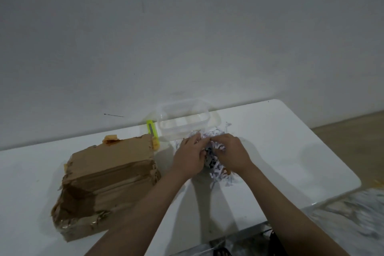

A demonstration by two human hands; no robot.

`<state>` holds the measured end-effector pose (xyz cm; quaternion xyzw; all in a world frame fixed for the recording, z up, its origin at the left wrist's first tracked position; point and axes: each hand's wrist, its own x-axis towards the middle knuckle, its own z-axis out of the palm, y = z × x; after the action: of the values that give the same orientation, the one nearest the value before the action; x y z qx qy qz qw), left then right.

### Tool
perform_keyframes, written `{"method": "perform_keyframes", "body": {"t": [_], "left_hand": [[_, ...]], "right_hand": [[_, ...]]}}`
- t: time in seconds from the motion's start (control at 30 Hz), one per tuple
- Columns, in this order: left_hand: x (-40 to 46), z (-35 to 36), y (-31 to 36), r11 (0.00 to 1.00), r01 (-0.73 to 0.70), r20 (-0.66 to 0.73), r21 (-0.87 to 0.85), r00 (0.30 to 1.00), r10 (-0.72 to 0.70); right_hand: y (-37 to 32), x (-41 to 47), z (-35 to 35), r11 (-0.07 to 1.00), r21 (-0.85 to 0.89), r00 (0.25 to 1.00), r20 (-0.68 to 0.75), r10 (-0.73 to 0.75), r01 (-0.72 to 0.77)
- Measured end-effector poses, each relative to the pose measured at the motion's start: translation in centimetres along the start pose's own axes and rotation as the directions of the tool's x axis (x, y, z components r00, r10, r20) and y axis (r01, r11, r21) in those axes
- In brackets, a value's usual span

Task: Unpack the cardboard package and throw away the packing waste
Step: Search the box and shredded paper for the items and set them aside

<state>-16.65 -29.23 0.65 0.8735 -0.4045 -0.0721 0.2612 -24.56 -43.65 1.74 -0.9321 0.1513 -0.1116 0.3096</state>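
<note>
Both hands cupped shreds [216, 164] at table [291, 141] centre: left hand [190, 157] and right hand [232, 155] curled round pile. Box [108, 174] at 9 o'clock, tub [182, 120] at 12. Best: sweep strays inward, squeeze firmly before lifting.

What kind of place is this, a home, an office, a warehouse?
Probably a plain room at home, though it's hard to say: a bare white wall, a white table pushed against it, and wood-look floor beyond.

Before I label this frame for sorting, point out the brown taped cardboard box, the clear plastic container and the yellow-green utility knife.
brown taped cardboard box [112, 153], head view, top face.
clear plastic container [164, 125], head view, near-left rim.
yellow-green utility knife [151, 128], head view, handle.
</note>
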Motion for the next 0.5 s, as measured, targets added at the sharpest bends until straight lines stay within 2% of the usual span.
{"method": "perform_keyframes", "body": {"t": [0.07, 0.2, 0.33, 0.43, 0.5], "left_hand": [[0.0, 1.0, -0.2, 0.998, 0.057, 0.012, 0.011, 0.998, -0.058], [-1.3, 2.0, -0.1, 0.988, 0.147, -0.169, -0.040, 0.974, -0.152], [-3.1, 2.7, 0.2, 0.972, 0.213, -0.365, -0.098, 0.901, -0.234], [-4.4, 3.4, 0.9, 0.952, 0.262, -0.433, -0.158, 0.848, -0.305], [-4.8, 3.5, 1.5, 0.943, 0.278, -0.474, -0.181, 0.816, -0.331]], "right_hand": [[0.9, 0.1, 0.1, 0.997, -0.052, 0.996, 0.081, -0.045, 0.050], [3.6, 0.2, -0.4, 0.990, 0.034, 0.988, 0.053, -0.142, 0.140], [5.9, 0.2, -1.1, 0.981, 0.073, 0.979, 0.079, -0.186, 0.181], [7.1, 0.2, -2.0, 0.970, 0.133, 0.972, 0.090, -0.218, 0.205], [7.3, 0.3, -2.5, 0.961, 0.158, 0.971, 0.049, -0.235, 0.225]]}}
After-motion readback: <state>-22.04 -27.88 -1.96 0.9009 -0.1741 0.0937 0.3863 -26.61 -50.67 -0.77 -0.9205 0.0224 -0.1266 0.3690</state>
